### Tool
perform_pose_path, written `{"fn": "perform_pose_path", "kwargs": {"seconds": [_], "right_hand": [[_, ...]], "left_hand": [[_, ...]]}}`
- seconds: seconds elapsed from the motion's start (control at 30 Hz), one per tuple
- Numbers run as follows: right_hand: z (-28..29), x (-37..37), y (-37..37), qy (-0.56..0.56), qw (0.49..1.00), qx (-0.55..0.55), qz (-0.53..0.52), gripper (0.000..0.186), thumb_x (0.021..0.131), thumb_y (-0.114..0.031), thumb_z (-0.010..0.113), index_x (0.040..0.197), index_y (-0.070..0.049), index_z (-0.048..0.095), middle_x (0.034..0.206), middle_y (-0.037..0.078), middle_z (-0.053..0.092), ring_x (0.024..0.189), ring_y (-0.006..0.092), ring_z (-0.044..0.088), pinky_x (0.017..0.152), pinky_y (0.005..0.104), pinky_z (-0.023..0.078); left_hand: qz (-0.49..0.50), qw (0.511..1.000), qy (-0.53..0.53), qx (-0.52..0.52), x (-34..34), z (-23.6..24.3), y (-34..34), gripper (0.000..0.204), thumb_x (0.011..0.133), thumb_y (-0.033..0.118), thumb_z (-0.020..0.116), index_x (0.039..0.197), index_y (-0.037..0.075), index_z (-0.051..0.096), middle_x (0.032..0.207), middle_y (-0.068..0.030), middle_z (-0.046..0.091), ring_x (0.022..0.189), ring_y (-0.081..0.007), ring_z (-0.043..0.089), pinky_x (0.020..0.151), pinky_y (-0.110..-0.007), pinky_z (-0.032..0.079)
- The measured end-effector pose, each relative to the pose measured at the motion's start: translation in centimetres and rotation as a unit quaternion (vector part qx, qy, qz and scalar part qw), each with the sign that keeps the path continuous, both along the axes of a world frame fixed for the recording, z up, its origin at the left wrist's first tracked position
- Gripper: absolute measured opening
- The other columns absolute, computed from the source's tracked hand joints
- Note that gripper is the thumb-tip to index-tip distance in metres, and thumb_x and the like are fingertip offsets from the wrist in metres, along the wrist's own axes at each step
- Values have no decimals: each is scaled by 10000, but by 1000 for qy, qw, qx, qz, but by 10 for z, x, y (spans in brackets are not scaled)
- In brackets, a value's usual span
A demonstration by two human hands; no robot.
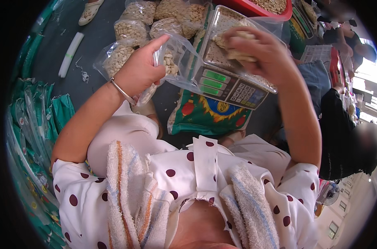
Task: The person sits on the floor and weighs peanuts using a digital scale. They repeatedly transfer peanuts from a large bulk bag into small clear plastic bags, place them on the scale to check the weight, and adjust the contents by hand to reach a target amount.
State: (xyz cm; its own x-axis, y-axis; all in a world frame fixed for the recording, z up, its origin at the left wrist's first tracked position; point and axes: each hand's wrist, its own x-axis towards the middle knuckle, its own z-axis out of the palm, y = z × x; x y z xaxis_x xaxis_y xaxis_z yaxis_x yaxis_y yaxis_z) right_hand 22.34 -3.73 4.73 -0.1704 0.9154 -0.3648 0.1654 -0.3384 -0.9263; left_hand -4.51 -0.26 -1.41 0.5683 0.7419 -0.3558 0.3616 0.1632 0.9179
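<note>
My left hand [140, 70] is closed on the rim of a clear plastic bag [183, 60], whose mouth faces the scale. Pale flat seeds [170, 63], which look like pumpkin seeds, lie inside the bag. Above the metal tray [212, 50] of a digital scale [234, 86], my right hand [267, 54] curls around a clump of pumpkin seeds [239, 45]. Motion smears those fingers. A few seeds are scattered on the tray, and the scale's green displays are lit. Beneath the scale lies a green printed sack [192, 116].
Several filled clear bags [130, 32] of seeds stand ahead on the grey floor. A red basin [288, 12] of seeds is at the far right, near a second scale [303, 21]. Green sacks [39, 124] are piled left, beside a white plastic bundle [71, 54]. A person in black [335, 137] sits right.
</note>
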Motion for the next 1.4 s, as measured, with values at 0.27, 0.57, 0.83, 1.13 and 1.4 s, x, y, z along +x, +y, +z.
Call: {"fn": "perform_pose_path", "kwargs": {"seconds": [0.27, 0.57, 0.83, 1.13, 1.4], "right_hand": [[-2, -19, 6, -171, 975, 99, 96, 327, 905, -159, 556, 1187, 6, 543, 1009, 92, 648, 831, 136, 630, 651, 254, 525], [3, 136, 11, -336, 935, 1, -109, 250, 834, -41, 558, 1070, 17, 617, 775, 75, 650, 583, 117, 604, 436, 235, 465], [-92, 118, 66, -450, 869, 189, 84, 378, 725, -178, 726, 1074, -65, 632, 857, 99, 647, 632, 181, 605, 588, 309, 500], [-95, 128, 67, -374, 923, 92, 26, 279, 699, -128, 685, 959, -32, 655, 750, 91, 633, 672, 180, 592, 655, 316, 490], [-118, 141, 86, -604, 748, 164, 219, 245, 753, -70, 628, 992, -32, 666, 888, 94, 633, 791, 171, 618, 658, 315, 508]], "left_hand": [[53, 998, -39, -22, 0, -4, -4, 694, 754, -35, 474, 1417, 98, 316, 610, 21, 496, 487, -50, 457, 454, -198, 378], [41, 998, -35, -12, 4, -3, -2, 686, 755, -25, 463, 1413, 108, 323, 606, 28, 497, 475, -41, 452, 432, -183, 362], [32, 999, -11, -21, 9, 9, 0, 690, 738, -21, 485, 1404, 38, 313, 671, -14, 550, 507, -72, 500, 503, -230, 451], [41, 999, -10, -26, 9, 1, 1, 691, 761, -20, 464, 1421, 113, 308, 622, 30, 502, 490, -40, 460, 457, -183, 388], [25, 999, -16, -29, 9, 6, 4, 700, 729, -32, 476, 1405, 38, 311, 712, -37, 563, 517, -81, 509, 510, -236, 456]]}}
